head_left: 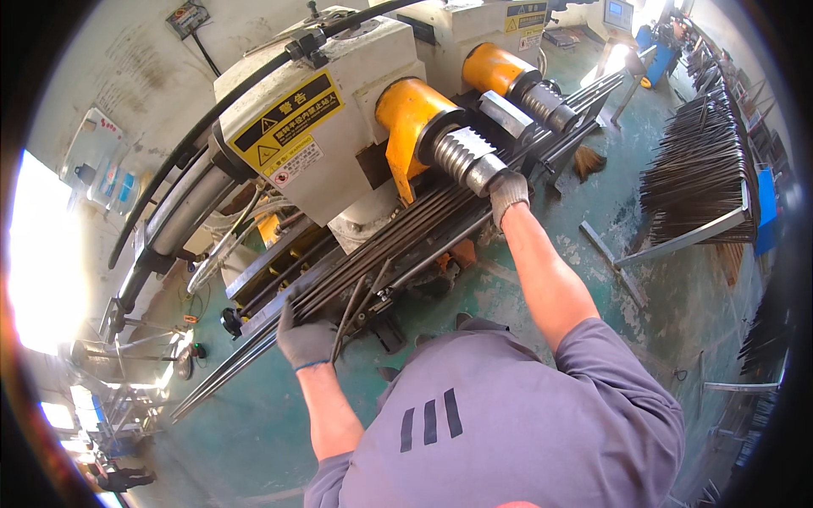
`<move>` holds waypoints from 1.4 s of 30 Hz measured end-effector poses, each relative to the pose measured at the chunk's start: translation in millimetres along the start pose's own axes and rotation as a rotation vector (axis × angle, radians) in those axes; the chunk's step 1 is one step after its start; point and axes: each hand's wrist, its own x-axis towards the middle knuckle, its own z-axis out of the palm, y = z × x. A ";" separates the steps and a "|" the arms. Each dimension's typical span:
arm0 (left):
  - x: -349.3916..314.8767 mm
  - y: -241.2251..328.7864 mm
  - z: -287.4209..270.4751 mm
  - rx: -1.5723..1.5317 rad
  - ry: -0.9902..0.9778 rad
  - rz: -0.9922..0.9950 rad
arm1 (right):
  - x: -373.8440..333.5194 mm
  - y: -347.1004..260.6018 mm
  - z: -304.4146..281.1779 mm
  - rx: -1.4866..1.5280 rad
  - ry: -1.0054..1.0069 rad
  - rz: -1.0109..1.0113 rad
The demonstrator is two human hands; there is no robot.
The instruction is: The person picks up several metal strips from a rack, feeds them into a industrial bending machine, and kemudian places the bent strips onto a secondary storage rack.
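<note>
I have the pale machine (364,63) across the upper middle of my view; a heap of dark rods (699,173) is stacked well apart to its right; the long rods (381,248) that matter to me lie bundled along the machine's front edge, their far-left ends reaching out past it; above them an orange collar (415,110) carries a ridged metal cylinder (464,159); my right hand (510,195), gloved, is bent over that cylinder's free end, though I cannot tell whether it grips the cylinder or something hidden beneath; my left hand (308,341), also gloved, is at the rods near the machine's left end, and I cannot tell whether its fingers close on them; I judge the step in hand to be positioning the rods; the next move would probably call for steadying them with the left while the right works at the cylinder's end.
</note>
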 end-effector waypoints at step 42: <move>-10.2 -53.4 12.2 -0.246 0.046 0.101 | -82.2 27.3 199.6 2.042 -0.345 0.486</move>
